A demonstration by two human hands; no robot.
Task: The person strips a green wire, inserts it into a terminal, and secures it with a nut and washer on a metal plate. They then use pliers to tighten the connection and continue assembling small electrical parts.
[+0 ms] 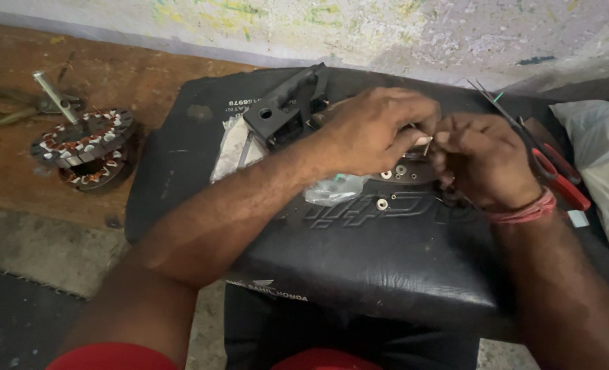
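Barely visible, small part point(424, 142) between both hands point(380, 133).

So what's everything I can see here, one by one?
black cushion seat: one, black, centre, used as work surface
black plastic part: one, black, on the seat, upper left of the hands
clear plastic bag: one, see-through, under the left forearm
scissors: one, red handles, right of the hands
wound stators: two, copper and white, stacked on the floor, left
white bag: one, far right
left hand: pinching something small, too small to tell
right hand: red wristband, fingertips meeting the left's
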